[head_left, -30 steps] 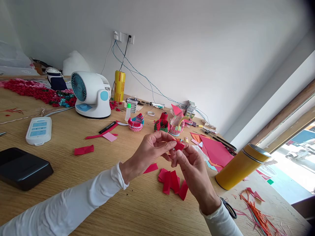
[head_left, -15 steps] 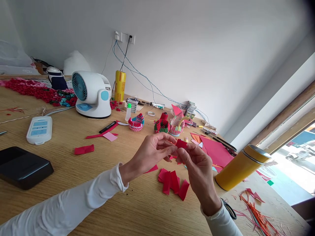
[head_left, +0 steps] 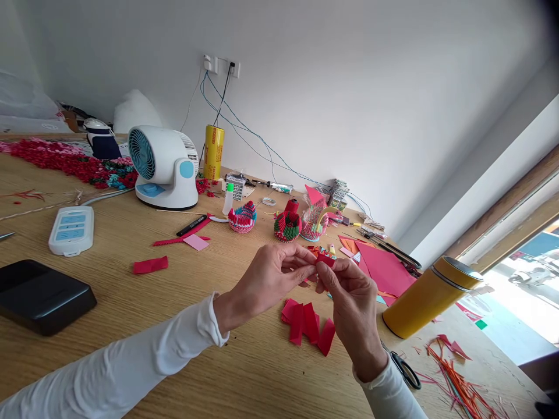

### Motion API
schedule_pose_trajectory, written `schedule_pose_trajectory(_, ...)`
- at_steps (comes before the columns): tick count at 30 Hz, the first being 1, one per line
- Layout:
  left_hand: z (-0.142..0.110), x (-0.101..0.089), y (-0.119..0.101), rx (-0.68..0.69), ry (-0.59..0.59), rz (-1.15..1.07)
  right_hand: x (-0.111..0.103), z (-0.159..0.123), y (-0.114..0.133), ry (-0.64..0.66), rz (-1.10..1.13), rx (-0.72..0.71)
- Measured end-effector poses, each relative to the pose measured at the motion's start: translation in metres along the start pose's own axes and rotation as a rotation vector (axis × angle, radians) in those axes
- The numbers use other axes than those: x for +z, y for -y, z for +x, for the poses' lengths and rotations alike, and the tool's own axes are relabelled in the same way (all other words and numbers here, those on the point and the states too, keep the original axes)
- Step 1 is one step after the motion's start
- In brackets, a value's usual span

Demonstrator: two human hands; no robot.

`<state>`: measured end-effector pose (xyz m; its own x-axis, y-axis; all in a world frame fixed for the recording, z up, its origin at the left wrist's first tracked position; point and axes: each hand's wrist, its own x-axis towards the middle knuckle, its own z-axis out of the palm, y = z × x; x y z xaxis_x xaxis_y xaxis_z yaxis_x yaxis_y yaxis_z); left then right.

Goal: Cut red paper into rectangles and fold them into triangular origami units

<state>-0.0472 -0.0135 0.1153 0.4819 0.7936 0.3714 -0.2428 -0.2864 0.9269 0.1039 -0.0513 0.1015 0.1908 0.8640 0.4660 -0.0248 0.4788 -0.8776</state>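
Note:
A small piece of red paper (head_left: 325,261) is pinched between the fingertips of both hands, above the middle of the table. My left hand (head_left: 275,273) grips its left side with thumb and fingers. At its right side, my right hand (head_left: 349,291) closes thumb and forefinger on it. Below the hands lie several loose red paper strips (head_left: 310,323). Behind them stand folded-paper pieces: a red and green one (head_left: 287,226), a pink one (head_left: 312,221) and a pink and blue bowl shape (head_left: 242,217). The fingers cover part of the held paper.
A yellow flask (head_left: 430,297) and scissors (head_left: 406,370) are at the right, near orange paper slivers (head_left: 458,378). Large red paper sheets (head_left: 384,267) lie behind. To the left are a white fan (head_left: 166,166), a power strip (head_left: 71,230), a black box (head_left: 46,297) and a craft knife (head_left: 191,226).
The red paper between my fingers has tipped and shows a narrower face. Both hands have shifted slightly, staying close together. The things on the table are as they were.

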Motion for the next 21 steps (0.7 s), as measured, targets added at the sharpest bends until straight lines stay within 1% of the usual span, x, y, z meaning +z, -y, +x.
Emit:
schedule_pose_trajectory(3, -0.0011, 0.0005, 0.0000, -0.004, -0.006, -0.004, 0.0011, -0.0014, -0.0004, 0.018, -0.025, -0.011)
schedule_pose_trajectory(7, -0.0009, 0.0004, -0.0011, -0.046, -0.001, -0.023, 0.0000, -0.0019, 0.0003, 0.027, -0.062, -0.010)
schedule_pose_trajectory(10, 0.0014, -0.0013, -0.0011, -0.064, -0.038, -0.038, -0.0039, 0.0003, 0.0020, -0.023, -0.066, 0.010)
schedule_pose_trajectory(12, 0.0032, -0.0029, 0.0003, -0.067, -0.057, -0.048, -0.0065, 0.0024, 0.0036, -0.074, -0.084, -0.004)
schedule_pose_trajectory(14, 0.0043, -0.0042, 0.0020, -0.070, -0.067, -0.043, -0.0076, 0.0041, 0.0052, -0.094, -0.116, -0.031)
schedule_pose_trajectory(18, 0.0034, -0.0047, 0.0042, -0.055, -0.050, 0.019, -0.0050, 0.0049, 0.0069, -0.052, -0.135, -0.043)
schedule_pose_trajectory(21, 0.0019, -0.0049, 0.0058, -0.019, -0.048, 0.068, -0.0022, 0.0044, 0.0072, -0.052, -0.126, -0.035)
